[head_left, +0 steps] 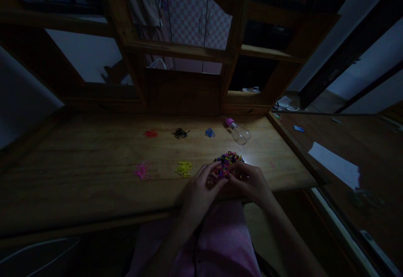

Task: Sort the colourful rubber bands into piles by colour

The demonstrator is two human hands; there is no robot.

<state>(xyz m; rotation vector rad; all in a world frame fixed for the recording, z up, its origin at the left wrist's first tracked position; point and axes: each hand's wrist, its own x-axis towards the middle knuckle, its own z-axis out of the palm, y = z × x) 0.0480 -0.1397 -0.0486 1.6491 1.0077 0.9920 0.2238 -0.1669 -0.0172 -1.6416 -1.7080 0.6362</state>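
A mixed pile of small coloured rubber bands (231, 157) lies on the wooden desk (103, 193) just beyond my hands. Curled at the near left of this pile, my left hand (206, 180) holds a small bunch of rubber bands (222, 172), purple and pink among them. The fingers of my right hand (247, 178) pinch at the same bunch from the right. Sorted by colour, smaller groups lie to the left and behind: yellow bands (184, 169), pink bands (143, 170), red bands (150, 134), black bands (180, 133) and blue bands (210, 132).
A clear bottle with a pink cap (239, 134) lies on its side behind the pile. Wooden shelves (185, 88) rise at the desk's back. On a brown surface at right are white paper (335, 163) and a blue card (298, 129). The room is dim.
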